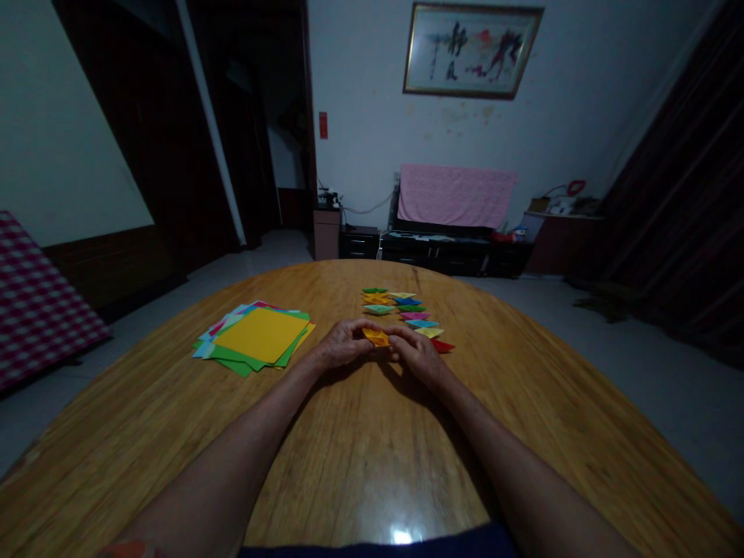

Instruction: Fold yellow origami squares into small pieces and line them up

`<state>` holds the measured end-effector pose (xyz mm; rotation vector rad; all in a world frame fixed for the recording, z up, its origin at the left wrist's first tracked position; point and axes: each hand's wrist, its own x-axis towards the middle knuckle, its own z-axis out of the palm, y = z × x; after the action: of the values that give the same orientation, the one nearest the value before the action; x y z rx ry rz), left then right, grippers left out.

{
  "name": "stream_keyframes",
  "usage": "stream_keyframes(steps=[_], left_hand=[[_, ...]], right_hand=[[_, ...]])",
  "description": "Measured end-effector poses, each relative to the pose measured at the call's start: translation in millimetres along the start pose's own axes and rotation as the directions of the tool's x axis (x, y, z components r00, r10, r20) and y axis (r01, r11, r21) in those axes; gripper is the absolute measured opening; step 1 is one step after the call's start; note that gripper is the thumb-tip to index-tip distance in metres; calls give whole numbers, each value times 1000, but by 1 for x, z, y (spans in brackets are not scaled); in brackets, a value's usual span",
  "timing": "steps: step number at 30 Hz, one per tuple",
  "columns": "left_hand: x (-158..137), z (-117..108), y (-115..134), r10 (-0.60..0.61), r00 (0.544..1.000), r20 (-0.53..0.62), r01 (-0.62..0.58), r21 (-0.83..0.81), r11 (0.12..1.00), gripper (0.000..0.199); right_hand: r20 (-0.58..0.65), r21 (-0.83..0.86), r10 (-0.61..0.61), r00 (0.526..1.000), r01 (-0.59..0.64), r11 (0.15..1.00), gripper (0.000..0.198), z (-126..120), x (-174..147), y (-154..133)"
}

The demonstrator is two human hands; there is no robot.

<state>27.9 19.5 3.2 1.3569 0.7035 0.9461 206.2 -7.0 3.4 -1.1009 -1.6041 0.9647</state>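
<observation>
Between my two hands is a small folded orange paper boat [377,337], a little in front of my body over the table. My left hand [344,343] pinches its left end, and my right hand [417,353] grips its right end. Just beyond my hands, folded paper boats in several colours lie in two rows, among them a red boat [442,347] close to my right hand and a light green boat [378,309]. Left of my left hand lies a loose stack of square coloured paper [261,335], a yellow sheet on top.
The round wooden table [360,465] fills the foreground, its far edge curving ahead of the boats. Past it stand a low black cabinet [433,249] and a screen draped with a pink cloth [456,195]. A red checked cloth [40,310] hangs at the left.
</observation>
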Motion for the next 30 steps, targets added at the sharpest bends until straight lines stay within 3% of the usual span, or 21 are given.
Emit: stream_keyframes(steps=[6, 14, 19, 30], left_hand=[[-7, 11, 7, -61, 995, 81, 76, -186, 980, 44], [-6, 8, 10, -93, 995, 24, 95, -94, 991, 45], [-4, 3, 6, -153, 988, 13, 152, 56, 987, 58], [-3, 5, 7, -127, 987, -99, 126, -13, 992, 55]], right_hand=[[-35, 98, 73, 997, -69, 993, 17, 1, 4, 9], [-33, 100, 57, 998, -54, 994, 16, 3, 5, 9], [-57, 99, 74, 996, -69, 993, 15, 6, 5, 7], [-44, 97, 78, 996, -73, 993, 16, 7, 4, -1]])
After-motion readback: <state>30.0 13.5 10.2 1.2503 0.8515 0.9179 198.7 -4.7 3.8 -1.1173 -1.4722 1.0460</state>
